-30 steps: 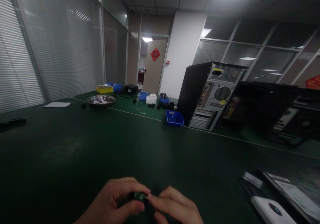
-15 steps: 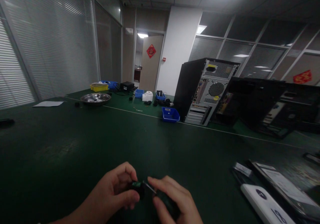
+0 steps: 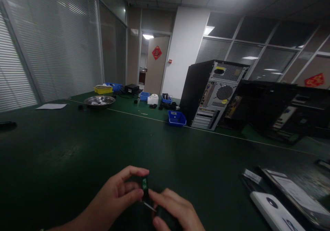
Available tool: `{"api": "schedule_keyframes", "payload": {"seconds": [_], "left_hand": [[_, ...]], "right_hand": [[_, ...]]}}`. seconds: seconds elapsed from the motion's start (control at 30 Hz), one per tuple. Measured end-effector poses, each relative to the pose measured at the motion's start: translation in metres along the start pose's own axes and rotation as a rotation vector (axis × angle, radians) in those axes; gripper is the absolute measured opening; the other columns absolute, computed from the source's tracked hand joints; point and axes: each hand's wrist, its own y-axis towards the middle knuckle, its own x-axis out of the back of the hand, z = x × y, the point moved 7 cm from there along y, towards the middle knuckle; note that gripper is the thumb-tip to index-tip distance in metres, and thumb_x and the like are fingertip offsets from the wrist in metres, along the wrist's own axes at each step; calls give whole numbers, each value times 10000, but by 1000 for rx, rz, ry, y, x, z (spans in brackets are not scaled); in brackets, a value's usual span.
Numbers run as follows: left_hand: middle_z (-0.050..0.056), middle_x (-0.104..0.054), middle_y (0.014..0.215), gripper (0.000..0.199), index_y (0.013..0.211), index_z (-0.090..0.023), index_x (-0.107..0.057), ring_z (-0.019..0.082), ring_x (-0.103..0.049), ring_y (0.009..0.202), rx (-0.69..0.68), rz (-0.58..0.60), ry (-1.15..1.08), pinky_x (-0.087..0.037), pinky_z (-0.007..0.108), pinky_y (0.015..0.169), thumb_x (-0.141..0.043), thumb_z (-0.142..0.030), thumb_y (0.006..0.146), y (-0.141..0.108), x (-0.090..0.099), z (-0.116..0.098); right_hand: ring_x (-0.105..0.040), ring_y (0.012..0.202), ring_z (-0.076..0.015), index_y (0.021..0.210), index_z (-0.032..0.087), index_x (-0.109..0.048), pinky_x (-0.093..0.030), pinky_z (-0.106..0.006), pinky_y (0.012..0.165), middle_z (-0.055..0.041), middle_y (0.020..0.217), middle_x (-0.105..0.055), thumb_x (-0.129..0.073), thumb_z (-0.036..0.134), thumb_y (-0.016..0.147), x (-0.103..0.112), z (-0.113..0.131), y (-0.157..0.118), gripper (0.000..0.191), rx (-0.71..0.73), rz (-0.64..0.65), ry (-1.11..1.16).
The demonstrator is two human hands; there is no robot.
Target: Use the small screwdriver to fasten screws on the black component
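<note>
The left hand (image 3: 117, 193) pinches a small green part (image 3: 144, 184) between thumb and fingers, low and just above the dark green table (image 3: 77, 148). The right hand (image 3: 175, 212) is closed around a thin tool (image 3: 149, 207) whose metal tip touches the bottom of the part. A white box (image 3: 273, 212) lies near on the right, and a computer (image 3: 216, 93) stands far back.

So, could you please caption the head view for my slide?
Left hand pinches a small green part; right hand holds a thin tool to it.
</note>
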Motion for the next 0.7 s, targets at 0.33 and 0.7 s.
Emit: {"api": "schedule_keyframes", "payload": {"seconds": [0.33,0.7], "left_hand": [[48,-579,1155,343,1148,-300,-674,268,-588,1077,-173,132,155,-475,393,909,-699,-252,810,-9,-15,-10],[28,-667,939,232,983,-254,-756,193,-628,862,-161,-61,485,-487,292,782,-667,-132,807,-9,-1,-24]], "right_hand": [[-696,803,-216,1287,265,-596,-554,-285,702,-106,929,-708,-589,208,910,-2,5,6,382,-4,15,72],[-693,744,-198,1153,265,-702,-552,-280,653,-82,875,-685,-590,62,835,10,2,8,393,-140,-48,1]]}}
